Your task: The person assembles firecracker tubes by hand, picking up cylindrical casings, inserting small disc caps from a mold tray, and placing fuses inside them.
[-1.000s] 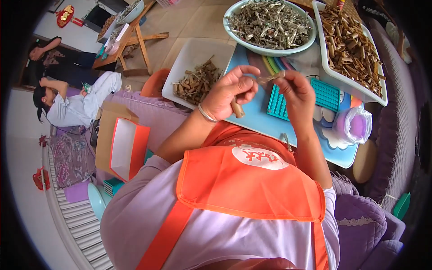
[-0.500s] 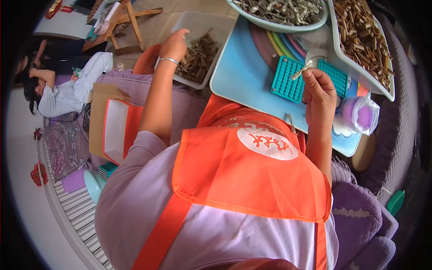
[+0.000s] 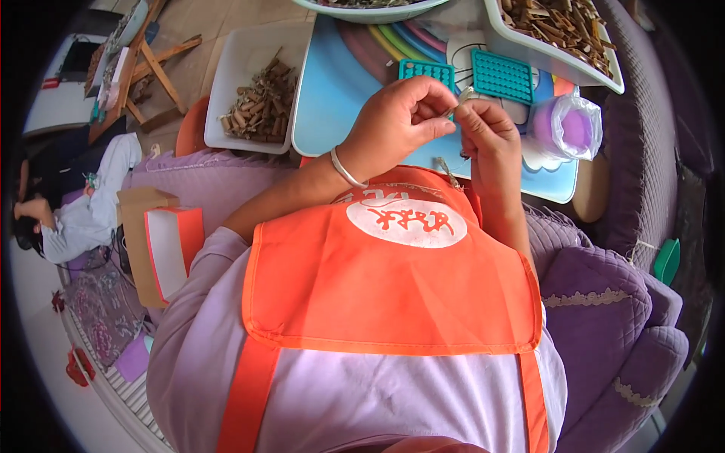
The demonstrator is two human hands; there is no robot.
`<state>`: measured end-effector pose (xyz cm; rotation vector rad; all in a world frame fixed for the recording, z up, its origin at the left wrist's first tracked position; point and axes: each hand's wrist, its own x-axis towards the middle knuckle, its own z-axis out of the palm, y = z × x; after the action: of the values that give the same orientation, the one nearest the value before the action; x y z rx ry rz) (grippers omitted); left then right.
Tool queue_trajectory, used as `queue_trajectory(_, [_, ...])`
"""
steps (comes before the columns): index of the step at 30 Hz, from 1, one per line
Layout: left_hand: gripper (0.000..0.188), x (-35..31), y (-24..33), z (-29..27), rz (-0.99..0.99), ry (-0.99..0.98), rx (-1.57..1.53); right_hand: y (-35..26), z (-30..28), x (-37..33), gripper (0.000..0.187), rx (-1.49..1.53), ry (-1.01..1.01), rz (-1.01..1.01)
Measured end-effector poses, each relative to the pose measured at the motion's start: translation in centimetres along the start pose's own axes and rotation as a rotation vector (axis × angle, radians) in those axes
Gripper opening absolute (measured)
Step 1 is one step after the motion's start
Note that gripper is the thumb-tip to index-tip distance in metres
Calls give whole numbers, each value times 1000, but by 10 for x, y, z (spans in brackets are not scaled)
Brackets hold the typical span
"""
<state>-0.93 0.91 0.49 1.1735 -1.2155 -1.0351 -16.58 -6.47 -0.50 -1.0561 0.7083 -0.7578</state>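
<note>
My right hand pinches a small bunch of pale strands between thumb and forefinger, above the front of the blue table. Close against it from the left is my left hand, its thumb and forefinger pressed together at the right fingertips. What the left fingers pinch is too small to make out. A small grey-green bundle lies at the orange apron, just below my hands. Two teal studded trays, the left tray and the right tray, lie on the table beyond.
Left of the table stands a translucent bin of short tied stick bundles. A white bin of wood pieces stands back right, near a bag-lined purple container. A bowl shows at the top. Another person is far left.
My left hand has come from over the bin of bundles to meet my right hand. The right hand still holds the pale strands. The whole view has shifted.
</note>
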Motion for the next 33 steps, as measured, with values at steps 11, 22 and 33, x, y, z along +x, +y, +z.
queue_trajectory(11, [18, 5, -1, -3, -33, 277, -301, 7, -13, -13, 19, -458, 184, -405])
queue_trajectory(22, [23, -15, -13, -4, 479, -130, 663, 1, -13, 6, 26, 483, -62, 240])
queue_trajectory(33, [27, 20, 10, -2, 196, 162, 265, -12, -2, 1, 24, -100, -51, 87])
